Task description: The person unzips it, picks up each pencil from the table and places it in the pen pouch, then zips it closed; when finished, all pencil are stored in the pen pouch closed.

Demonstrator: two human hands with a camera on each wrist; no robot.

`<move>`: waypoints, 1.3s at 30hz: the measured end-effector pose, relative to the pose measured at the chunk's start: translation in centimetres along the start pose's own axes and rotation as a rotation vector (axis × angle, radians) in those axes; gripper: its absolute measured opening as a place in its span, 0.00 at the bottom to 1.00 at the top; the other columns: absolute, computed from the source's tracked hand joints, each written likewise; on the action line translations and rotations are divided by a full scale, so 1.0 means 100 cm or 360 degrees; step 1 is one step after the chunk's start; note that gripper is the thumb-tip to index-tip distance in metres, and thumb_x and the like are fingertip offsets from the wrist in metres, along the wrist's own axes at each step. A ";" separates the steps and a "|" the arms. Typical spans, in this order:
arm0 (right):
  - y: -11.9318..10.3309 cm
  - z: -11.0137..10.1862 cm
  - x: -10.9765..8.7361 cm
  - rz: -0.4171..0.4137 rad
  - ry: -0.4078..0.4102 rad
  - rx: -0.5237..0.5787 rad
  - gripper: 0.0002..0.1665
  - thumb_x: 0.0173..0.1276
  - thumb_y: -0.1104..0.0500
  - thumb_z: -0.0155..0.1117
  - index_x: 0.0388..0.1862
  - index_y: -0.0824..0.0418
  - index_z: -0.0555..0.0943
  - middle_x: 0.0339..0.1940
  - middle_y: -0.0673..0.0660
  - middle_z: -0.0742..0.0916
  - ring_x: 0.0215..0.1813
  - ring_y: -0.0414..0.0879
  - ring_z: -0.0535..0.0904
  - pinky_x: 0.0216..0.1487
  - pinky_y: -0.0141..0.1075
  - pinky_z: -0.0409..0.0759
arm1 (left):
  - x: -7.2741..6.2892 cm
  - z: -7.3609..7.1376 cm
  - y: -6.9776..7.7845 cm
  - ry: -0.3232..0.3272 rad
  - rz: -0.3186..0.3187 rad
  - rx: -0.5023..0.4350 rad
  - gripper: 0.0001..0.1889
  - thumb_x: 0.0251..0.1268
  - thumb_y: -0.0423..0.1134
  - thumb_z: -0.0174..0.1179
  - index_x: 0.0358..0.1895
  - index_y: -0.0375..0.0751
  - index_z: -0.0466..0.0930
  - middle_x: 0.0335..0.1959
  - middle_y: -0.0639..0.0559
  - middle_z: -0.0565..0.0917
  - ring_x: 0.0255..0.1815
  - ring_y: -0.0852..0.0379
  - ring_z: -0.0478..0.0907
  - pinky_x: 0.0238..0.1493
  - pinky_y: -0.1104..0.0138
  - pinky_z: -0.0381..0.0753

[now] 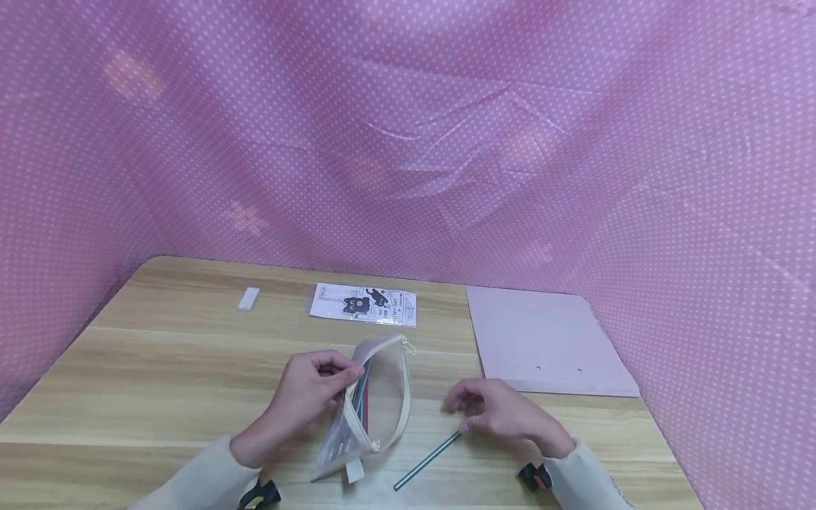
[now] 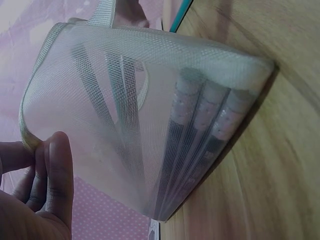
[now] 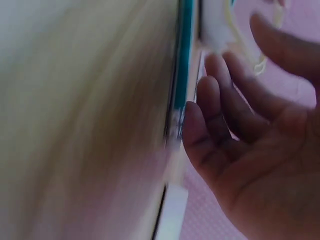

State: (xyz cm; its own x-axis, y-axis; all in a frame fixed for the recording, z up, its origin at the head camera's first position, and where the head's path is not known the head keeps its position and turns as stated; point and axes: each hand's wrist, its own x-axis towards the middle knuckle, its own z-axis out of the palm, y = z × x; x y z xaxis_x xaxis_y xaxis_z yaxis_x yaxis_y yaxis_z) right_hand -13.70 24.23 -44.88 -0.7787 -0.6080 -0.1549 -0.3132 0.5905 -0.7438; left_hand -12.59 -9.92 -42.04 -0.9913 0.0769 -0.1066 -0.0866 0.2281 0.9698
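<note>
A cream mesh zip pouch [image 1: 387,404] stands tilted on the table with its mouth spread. My left hand [image 1: 312,386] pinches its left rim between thumb and fingers. Through the mesh in the left wrist view, pencils [image 2: 200,115] with eraser ends show inside the pouch. To the right of the pouch a dark green pencil [image 1: 427,460] lies on the wood. My right hand [image 1: 503,411] is just beyond its upper end, fingers loosely bent, with nothing held between them. In the right wrist view that pencil [image 3: 184,55] runs right beside the fingertips.
On the wooden table [image 1: 172,397], a white eraser-like block [image 1: 248,299] lies at the back left. A packaged ruler set [image 1: 363,304] with cat drawings lies behind the pouch. At the right back is a pale pink folder-like sheet [image 1: 542,336]. Pink dotted cloth [image 1: 408,142] surrounds the table.
</note>
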 end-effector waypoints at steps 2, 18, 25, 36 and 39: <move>0.002 -0.001 -0.001 -0.0065 -0.0055 -0.0094 0.21 0.56 0.59 0.78 0.50 0.54 0.84 0.47 0.48 0.89 0.49 0.40 0.85 0.55 0.33 0.85 | -0.001 0.000 0.000 -0.0006 0.0010 -0.0002 0.08 0.61 0.39 0.72 0.38 0.37 0.88 0.29 0.47 0.88 0.25 0.58 0.82 0.27 0.66 0.85; 0.005 -0.001 -0.005 -0.0162 -0.0168 -0.0368 0.21 0.49 0.76 0.72 0.31 0.49 0.84 0.28 0.42 0.84 0.29 0.28 0.74 0.32 0.25 0.81 | -0.001 0.001 0.000 -0.0010 0.0007 -0.0002 0.05 0.61 0.36 0.71 0.36 0.39 0.88 0.30 0.46 0.89 0.25 0.59 0.81 0.28 0.68 0.85; 0.000 -0.003 -0.009 -0.0123 -0.0215 -0.0456 0.17 0.55 0.72 0.71 0.31 0.49 0.82 0.28 0.40 0.81 0.30 0.28 0.72 0.34 0.24 0.78 | -0.002 0.000 0.000 -0.0021 0.0038 -0.0037 0.07 0.60 0.37 0.72 0.37 0.37 0.88 0.31 0.44 0.89 0.24 0.61 0.80 0.26 0.69 0.84; 0.004 -0.013 -0.014 -0.0425 -0.0396 -0.0148 0.19 0.62 0.69 0.67 0.48 0.50 0.84 0.34 0.47 0.87 0.36 0.26 0.75 0.38 0.26 0.82 | -0.001 0.002 -0.001 -0.0002 -0.0009 -0.0031 0.04 0.60 0.34 0.71 0.36 0.38 0.88 0.31 0.44 0.89 0.24 0.59 0.81 0.27 0.68 0.85; 0.003 -0.017 -0.013 -0.0521 -0.0412 0.0026 0.19 0.62 0.69 0.67 0.48 0.51 0.85 0.33 0.53 0.87 0.36 0.27 0.76 0.38 0.27 0.83 | -0.001 0.002 -0.001 0.0005 -0.0030 -0.0034 0.04 0.60 0.34 0.71 0.36 0.39 0.88 0.30 0.45 0.89 0.25 0.58 0.81 0.27 0.69 0.85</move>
State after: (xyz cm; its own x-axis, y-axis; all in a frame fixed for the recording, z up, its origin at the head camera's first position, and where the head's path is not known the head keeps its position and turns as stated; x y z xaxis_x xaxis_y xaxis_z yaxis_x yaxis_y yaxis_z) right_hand -13.66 26.13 -43.82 -0.4763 -0.8768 -0.0657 -0.5112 0.3369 -0.7907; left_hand -12.44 -9.74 -42.13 -0.9898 0.0700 -0.1243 -0.1073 0.2085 0.9721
